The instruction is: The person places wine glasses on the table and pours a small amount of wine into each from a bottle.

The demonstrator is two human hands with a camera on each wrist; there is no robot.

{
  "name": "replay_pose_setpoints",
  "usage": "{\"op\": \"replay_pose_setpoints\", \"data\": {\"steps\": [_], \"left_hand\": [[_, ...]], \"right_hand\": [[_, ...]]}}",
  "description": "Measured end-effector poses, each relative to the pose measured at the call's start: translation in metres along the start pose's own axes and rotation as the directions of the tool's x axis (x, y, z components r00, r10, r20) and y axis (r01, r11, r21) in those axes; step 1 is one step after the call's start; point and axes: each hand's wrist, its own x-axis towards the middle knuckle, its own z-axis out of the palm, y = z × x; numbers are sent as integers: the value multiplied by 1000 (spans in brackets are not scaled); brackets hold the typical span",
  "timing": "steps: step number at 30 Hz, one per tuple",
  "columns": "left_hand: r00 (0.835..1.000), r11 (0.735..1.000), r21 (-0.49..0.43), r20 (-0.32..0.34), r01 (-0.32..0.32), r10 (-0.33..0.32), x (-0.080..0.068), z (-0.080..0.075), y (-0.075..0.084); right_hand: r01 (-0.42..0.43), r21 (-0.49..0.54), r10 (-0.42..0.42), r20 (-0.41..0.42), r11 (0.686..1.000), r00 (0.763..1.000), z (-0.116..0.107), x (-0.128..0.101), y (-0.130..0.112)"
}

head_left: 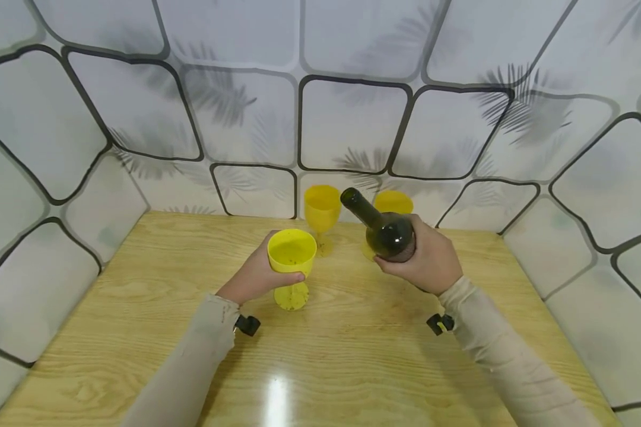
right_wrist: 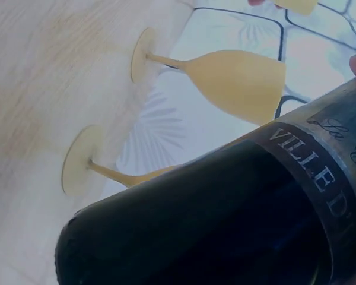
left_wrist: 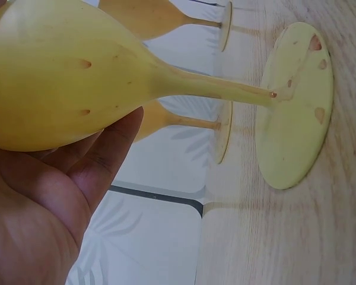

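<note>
My left hand grips the bowl of a yellow plastic goblet, whose foot stands on the wooden table. In the left wrist view my palm cups the goblet's bowl. My right hand holds a dark green wine bottle by its body, tilted with the neck pointing up and left toward the held goblet. The bottle's label shows in the right wrist view. Two more yellow goblets stand behind, near the wall.
Patterned wall panels close in the table at the back and both sides. The two rear goblets stand close to the back wall. Bare wooden tabletop lies in front of my hands.
</note>
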Motion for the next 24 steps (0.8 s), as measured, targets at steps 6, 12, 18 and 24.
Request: {"op": "replay_pose_setpoints", "data": {"steps": [6,12,18,24], "left_hand": [[1000,1000,7,-7,0,0,0,-1,-1],[1000,1000,1,-7,2,-2,0,0,1],[1000,1000,4,-11,13,-13,0,0,1],[1000,1000,6,-11,21,-21,0,0,-1]], "right_hand": [[92,-91,-87,55,992,995,-2,8,-8],[140,-176,-119,123,974,985,-3,15,-13],[204,-230,-168,167,951,972,-2,20,-17],[237,-244,-191,198,940,961,-3,24,-22]]}}
